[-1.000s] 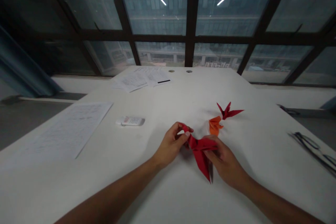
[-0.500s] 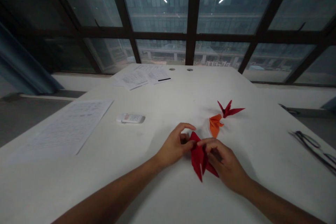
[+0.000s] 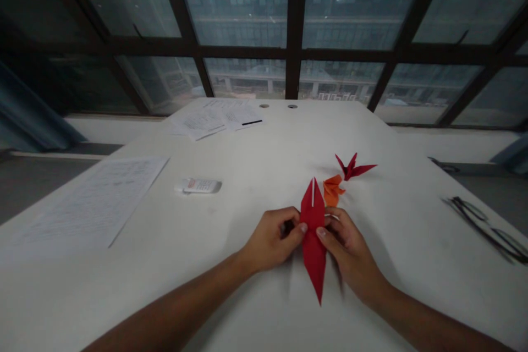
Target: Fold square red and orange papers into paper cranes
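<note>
Between my two hands is a piece of folded red origami paper (image 3: 314, 253), a long diamond with a slit at its far tip. My left hand (image 3: 275, 236) pinches its left edge, thumb on top and fingers curled behind. On the opposite edge, my right hand (image 3: 350, 245) grips it the same way. Just beyond the right fingers lies an orange origami figure (image 3: 332, 190), its near part partly covered. A red origami crane (image 3: 352, 168) with pointed tips rests behind the orange one.
Left of my hands lies a white marker-like tube with printing (image 3: 198, 186). Printed sheets (image 3: 99, 198) cover the left side of the white table (image 3: 256, 308), and more papers (image 3: 218, 118) lie at the back. Eyeglasses (image 3: 487, 225) sit near the right edge.
The red paper has gone from a spread, partly opened shape to a flat long diamond pointing away from me. Both hands now hold its sides. The view has shifted slightly.
</note>
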A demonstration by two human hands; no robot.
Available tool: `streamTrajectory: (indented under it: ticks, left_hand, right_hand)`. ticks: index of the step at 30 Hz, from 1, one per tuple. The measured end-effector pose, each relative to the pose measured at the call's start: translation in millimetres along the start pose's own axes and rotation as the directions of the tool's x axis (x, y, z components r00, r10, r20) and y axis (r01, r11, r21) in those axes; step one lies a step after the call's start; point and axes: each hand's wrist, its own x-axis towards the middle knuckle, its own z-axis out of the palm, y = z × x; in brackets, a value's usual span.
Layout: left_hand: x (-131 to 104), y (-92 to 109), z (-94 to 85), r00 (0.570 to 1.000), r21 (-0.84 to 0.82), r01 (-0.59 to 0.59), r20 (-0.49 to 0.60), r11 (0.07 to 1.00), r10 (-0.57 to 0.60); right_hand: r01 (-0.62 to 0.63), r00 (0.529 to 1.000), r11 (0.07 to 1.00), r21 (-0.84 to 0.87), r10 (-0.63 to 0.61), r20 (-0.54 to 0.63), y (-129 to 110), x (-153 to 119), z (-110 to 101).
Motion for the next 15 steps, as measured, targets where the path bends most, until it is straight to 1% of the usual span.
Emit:
streamTrajectory:
  ticks: [2,5,8,12,15]
  left_hand:
    - [1.1,0.3,-0.2,0.997,-0.054,0.028,-0.064,0.998,-0.032]
    - [4.2,-1.1,-1.1,0.989,-0.186,0.084,-0.105,0.979,-0.105]
    - [7.3,-3.3,-2.5,0.985,-0.271,0.101,-0.11,0.957,-0.135]
    - [9.5,-4.5,-4.4,0.989,-0.312,0.085,-0.087,0.946,-0.117]
    - [9.8,-5.8,-4.2,0.993,-0.335,0.08,-0.06,0.939,-0.106]
  right_hand:
    - [-0.027,0.998,1.0,0.01,0.026,0.063,1.5,-0.1,-0.2]
    - [-0.046,0.992,0.998,-0.043,0.051,0.114,5.7,2.4,-3.3]
    - [-0.046,0.993,0.997,-0.069,0.053,0.103,8.1,4.4,-5.5]
    - [-0.033,0.997,0.998,-0.056,0.037,0.062,3.5,4.6,-5.5]
    - [-0.037,0.997,0.996,-0.075,0.042,0.069,-0.4,4.0,-5.5]
